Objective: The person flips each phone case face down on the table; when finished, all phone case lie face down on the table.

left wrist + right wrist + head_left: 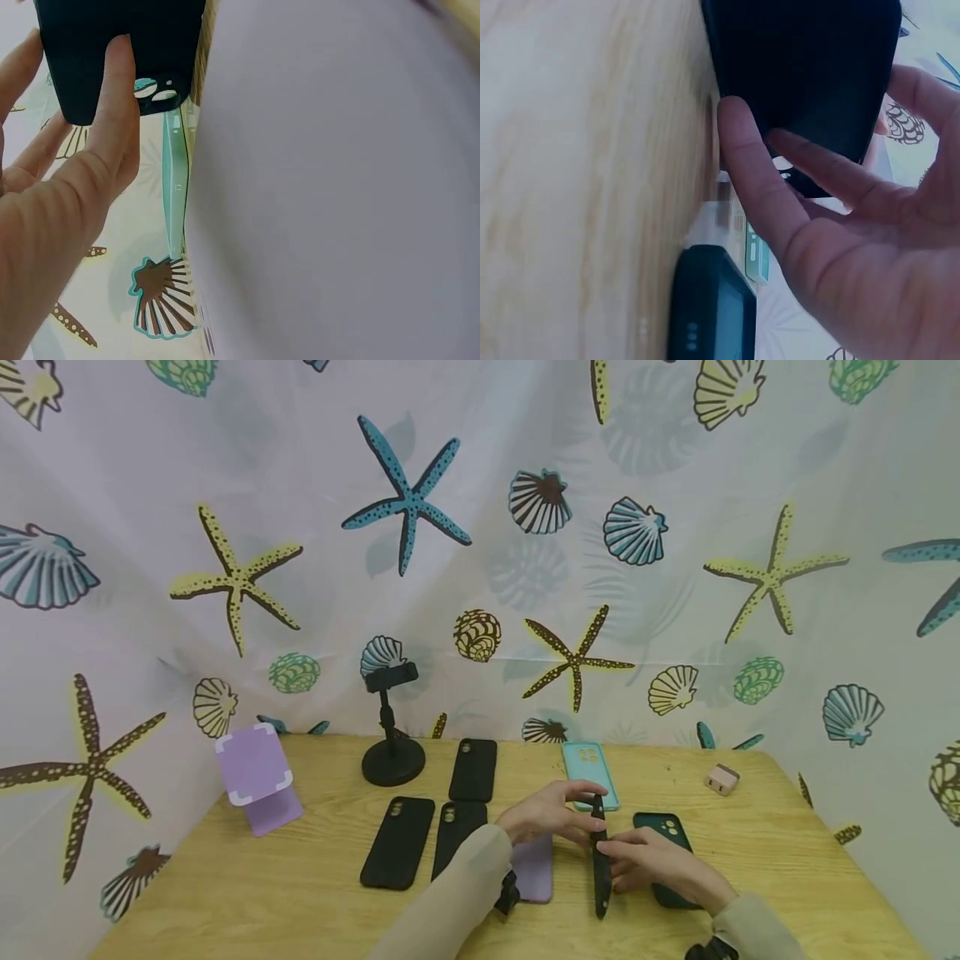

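Note:
A black phone case [602, 877] stands on its long edge between the two hands, its camera cutouts see-through in the left wrist view. My left hand [546, 814] holds it at the far end, fingers along one face and thumb at the other side. Toward the near end my right hand [663, 864] grips it, with fingers [742, 142] spread on the dark face [802, 67]. Under the left wrist lies a lilac phone case [535, 870]. A dark green phone case [662, 824] is partly hidden below the right hand. Beyond them is a teal phone case [587, 766].
Black phone cases [399, 843] [474, 768] [453, 831] lie left of the hands on the wooden table [315, 893]. Behind them stands a black phone stand [393, 762]. A lilac folding stand [255, 766] is at the far left, a pink charger plug [722, 779] at the right.

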Demonstrator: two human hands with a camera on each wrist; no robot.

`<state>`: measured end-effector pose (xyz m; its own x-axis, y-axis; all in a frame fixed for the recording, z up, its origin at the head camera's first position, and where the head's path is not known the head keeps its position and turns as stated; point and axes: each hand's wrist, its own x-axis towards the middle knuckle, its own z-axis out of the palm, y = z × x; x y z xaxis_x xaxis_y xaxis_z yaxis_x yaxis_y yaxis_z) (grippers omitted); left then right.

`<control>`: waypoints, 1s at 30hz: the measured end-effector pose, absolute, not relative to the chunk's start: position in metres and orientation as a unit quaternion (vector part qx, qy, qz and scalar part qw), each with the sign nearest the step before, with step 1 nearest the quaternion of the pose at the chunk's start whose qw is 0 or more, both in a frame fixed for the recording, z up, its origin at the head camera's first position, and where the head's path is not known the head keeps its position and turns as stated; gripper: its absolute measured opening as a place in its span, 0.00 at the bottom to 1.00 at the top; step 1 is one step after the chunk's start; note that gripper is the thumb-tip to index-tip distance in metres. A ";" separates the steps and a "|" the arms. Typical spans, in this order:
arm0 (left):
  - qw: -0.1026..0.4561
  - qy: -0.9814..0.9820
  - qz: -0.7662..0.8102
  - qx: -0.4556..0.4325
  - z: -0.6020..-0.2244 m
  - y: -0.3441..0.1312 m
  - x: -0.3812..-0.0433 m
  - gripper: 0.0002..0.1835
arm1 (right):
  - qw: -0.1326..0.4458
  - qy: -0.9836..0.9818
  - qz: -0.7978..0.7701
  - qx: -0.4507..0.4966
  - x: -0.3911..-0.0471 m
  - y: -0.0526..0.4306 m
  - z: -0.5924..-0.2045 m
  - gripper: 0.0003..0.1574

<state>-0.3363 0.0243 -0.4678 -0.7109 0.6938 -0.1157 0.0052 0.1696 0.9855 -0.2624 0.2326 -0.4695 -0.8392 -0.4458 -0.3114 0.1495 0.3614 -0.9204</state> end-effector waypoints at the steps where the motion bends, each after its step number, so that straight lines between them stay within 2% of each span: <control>1: 0.287 0.710 0.593 0.248 -0.468 0.025 -0.336 0.31 | 0.270 0.774 -0.564 -0.100 -0.263 0.233 -0.470 0.40; 7: 0.285 0.726 0.578 0.240 -0.469 0.027 -0.335 0.33 | 0.281 0.737 -0.600 -0.133 -0.264 0.241 -0.471 0.37; 14: 0.278 0.762 0.538 0.230 -0.473 0.028 -0.335 0.38 | 0.266 0.720 -0.620 -0.161 -0.265 0.252 -0.465 0.37; 23: 0.234 0.824 0.463 0.228 -0.472 0.030 -0.332 0.33 | 0.232 0.759 -0.595 -0.125 -0.267 0.257 -0.461 0.45; 30: 0.200 0.861 0.400 0.243 -0.470 0.030 -0.334 0.30 | 0.239 0.763 -0.591 -0.112 -0.268 0.260 -0.465 0.48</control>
